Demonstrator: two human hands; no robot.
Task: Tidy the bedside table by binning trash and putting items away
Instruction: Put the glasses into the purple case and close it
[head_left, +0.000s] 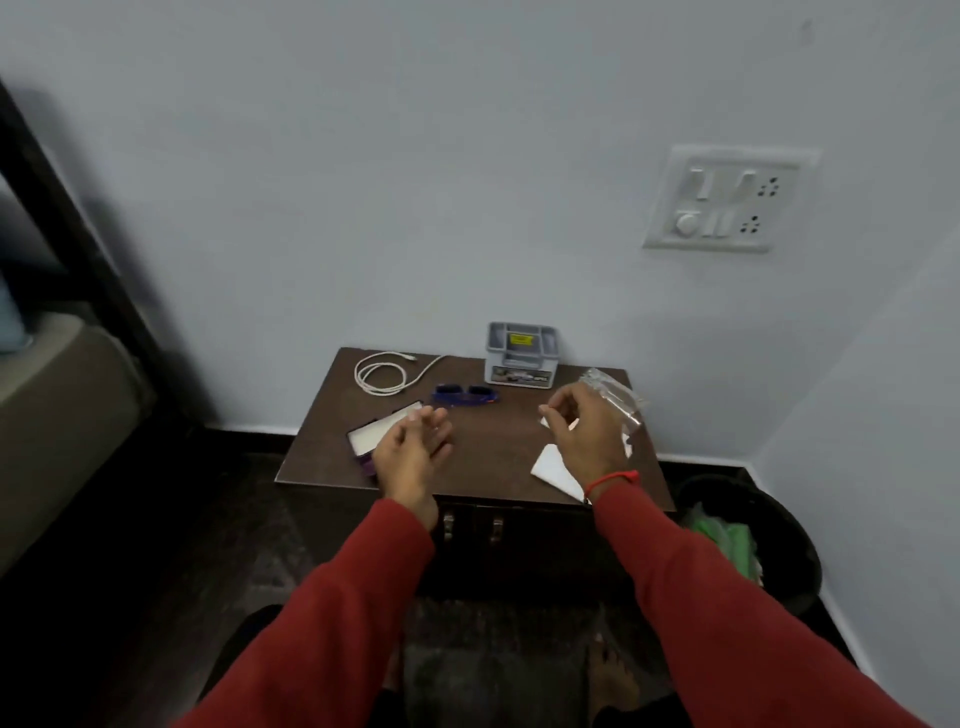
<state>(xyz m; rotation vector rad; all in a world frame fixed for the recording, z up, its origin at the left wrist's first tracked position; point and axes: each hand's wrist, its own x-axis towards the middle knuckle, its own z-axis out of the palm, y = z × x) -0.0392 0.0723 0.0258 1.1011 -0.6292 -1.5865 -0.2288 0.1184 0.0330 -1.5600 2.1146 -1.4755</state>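
From the head view, my hands hover over the bedside table. My left hand, fingers loosely spread and holding nothing, hangs over the open case at the left edge. My right hand hovers, fingers half-curled and seemingly holding nothing, beside the clear wrapper at the right edge, likely trash for the bin just right of the table.

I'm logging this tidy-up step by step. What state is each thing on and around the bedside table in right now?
white cable: coiled, on table
blue sunglasses: folded, on table
glasses case: open, empty
grey organizer: upright by wall
clear wrapper: crumpled, on table
white paper: flat
bin: holds green trash
left hand: open
right hand: open, hovering
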